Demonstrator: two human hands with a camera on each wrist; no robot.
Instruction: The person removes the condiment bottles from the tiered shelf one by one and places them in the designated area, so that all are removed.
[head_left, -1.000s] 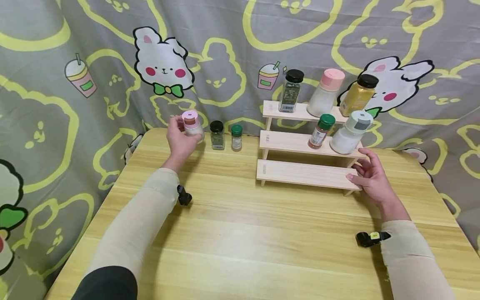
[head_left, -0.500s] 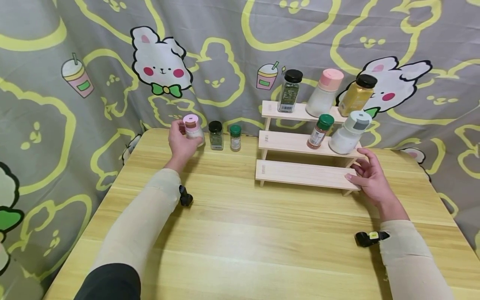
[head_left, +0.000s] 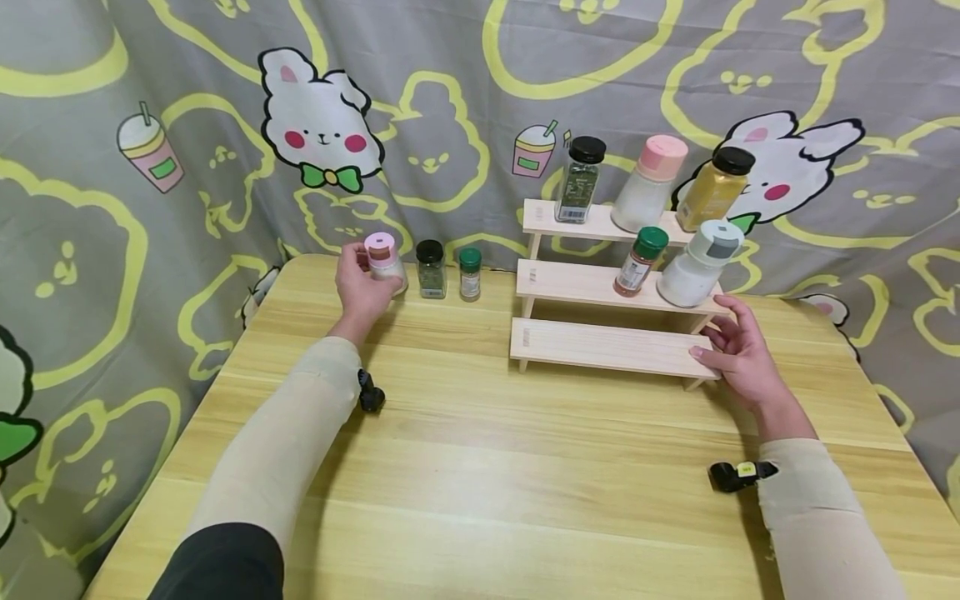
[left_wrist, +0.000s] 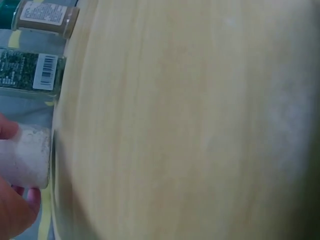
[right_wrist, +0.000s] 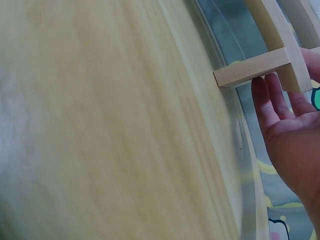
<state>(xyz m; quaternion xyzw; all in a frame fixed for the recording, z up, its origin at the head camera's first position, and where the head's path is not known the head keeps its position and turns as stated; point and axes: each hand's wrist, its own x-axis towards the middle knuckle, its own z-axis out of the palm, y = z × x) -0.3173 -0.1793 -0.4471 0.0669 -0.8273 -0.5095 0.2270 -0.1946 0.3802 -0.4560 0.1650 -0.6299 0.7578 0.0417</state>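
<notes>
My left hand (head_left: 363,287) grips a small shaker jar (head_left: 382,260) with a pink lid and white contents, upright at the back left of the table. In the left wrist view the base of the jar (left_wrist: 32,155) is at or very near the tabletop; contact is hard to tell. At the right, my right hand (head_left: 742,354) holds the right end of a three-tier wooden rack (head_left: 611,346), thumb on the lowest shelf. The right wrist view shows its fingers (right_wrist: 275,95) against a rack leg (right_wrist: 252,67).
Beside the held jar stand a black-capped herb jar (head_left: 431,271) and a green-capped jar (head_left: 470,275). The top shelf bears a herb jar (head_left: 579,183), a pink-lidded shaker (head_left: 645,196) and a yellow jar (head_left: 712,196). A green-capped jar (head_left: 636,267) and white-lidded shaker (head_left: 697,267) occupy the middle shelf.
My left hand has lowered the pink-lidded shaker jar slightly toward the tabletop, beside the herb jar. My right hand stays on the rack.
</notes>
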